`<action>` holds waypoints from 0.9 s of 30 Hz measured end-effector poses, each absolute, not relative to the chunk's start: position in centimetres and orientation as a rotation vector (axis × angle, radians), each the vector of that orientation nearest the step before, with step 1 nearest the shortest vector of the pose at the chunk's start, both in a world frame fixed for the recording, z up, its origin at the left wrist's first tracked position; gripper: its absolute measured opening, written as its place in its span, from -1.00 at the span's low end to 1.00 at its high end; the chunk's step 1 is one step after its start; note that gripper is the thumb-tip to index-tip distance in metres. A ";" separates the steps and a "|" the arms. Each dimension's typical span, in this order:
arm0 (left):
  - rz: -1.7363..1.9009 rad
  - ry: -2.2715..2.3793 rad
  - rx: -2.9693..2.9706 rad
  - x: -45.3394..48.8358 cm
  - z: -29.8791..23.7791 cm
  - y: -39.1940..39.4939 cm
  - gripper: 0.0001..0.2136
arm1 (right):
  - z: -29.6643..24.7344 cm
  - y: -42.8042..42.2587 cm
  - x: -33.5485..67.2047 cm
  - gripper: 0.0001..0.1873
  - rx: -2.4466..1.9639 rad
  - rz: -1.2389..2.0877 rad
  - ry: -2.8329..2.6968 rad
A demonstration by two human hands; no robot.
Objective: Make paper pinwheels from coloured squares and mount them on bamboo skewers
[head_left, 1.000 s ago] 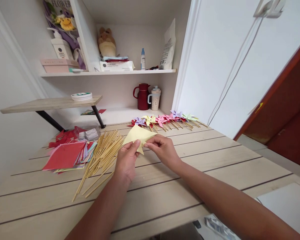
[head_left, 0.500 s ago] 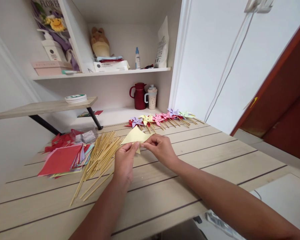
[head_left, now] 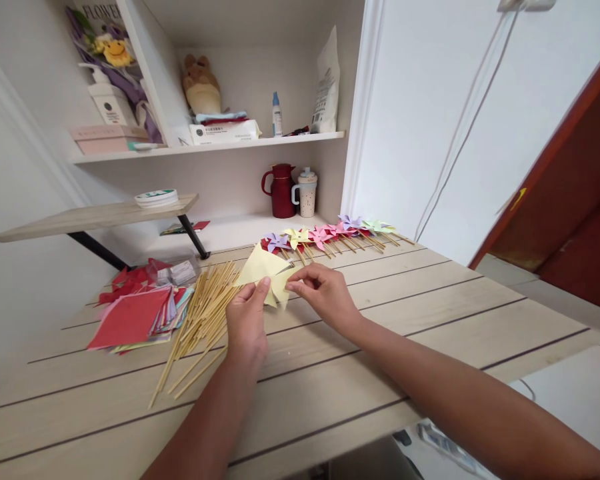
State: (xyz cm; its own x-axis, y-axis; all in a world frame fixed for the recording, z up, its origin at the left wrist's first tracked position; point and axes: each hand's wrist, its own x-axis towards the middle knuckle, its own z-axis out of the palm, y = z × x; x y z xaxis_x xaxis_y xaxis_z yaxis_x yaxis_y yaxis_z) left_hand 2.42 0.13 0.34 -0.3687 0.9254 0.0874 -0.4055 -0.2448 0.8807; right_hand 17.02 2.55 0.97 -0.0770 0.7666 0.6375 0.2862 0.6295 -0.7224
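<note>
A pale yellow sheet of paper (head_left: 263, 265) with slits cut in it is held above the table in front of me. My left hand (head_left: 249, 317) pinches it near its lower left part, thumb on top. At the paper's right side, my right hand (head_left: 325, 291) has thumb and forefinger closed at the edge of a flap; the fingertips hide part of that edge. Just left of my left hand lies a loose pile of thin wooden sticks (head_left: 205, 303). Beyond the hands, finished paper pinwheels (head_left: 323, 236) on sticks lie in a row.
Colored paper squares (head_left: 133, 317) are stacked at the left, near small clear packets (head_left: 177, 272). A small raised stand (head_left: 100, 213) stands behind them. At the back are a dark red jug (head_left: 283, 192) and a speckled cup (head_left: 307, 193) under a shelf (head_left: 205, 148).
The yellow paper has turned and opened out, its slits now showing. My right fingers have shifted slightly along its right edge; my left hand keeps its pinch. The view has shifted slightly.
</note>
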 end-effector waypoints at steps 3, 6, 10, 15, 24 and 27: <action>1.756 0.981 0.764 2.6 0.4 0.0 -0.67 | 1.0 2.5 17.0 -0.93 -0.864 0.515 -1.652; 1.745 0.959 0.740 2.8 0.6 -0.1 -0.69 | 1.0 2.5 17.1 -0.88 -0.842 0.488 -1.656; 1.759 0.943 0.571 2.4 1.3 -0.1 -0.81 | 1.0 2.6 17.5 -0.86 -0.703 0.356 -1.711; 1.766 0.899 0.417 1.5 2.2 0.0 -0.92 | 0.4 2.3 17.4 -0.65 -0.637 0.113 -1.852; 1.623 0.787 0.436 2.5 2.2 -0.6 -0.88 | -1.0 2.7 17.1 -0.74 -0.718 -0.035 -1.906; 1.600 0.807 0.468 2.5 1.8 -0.6 -0.87 | -0.5 2.6 17.3 -0.86 -0.661 0.035 -1.836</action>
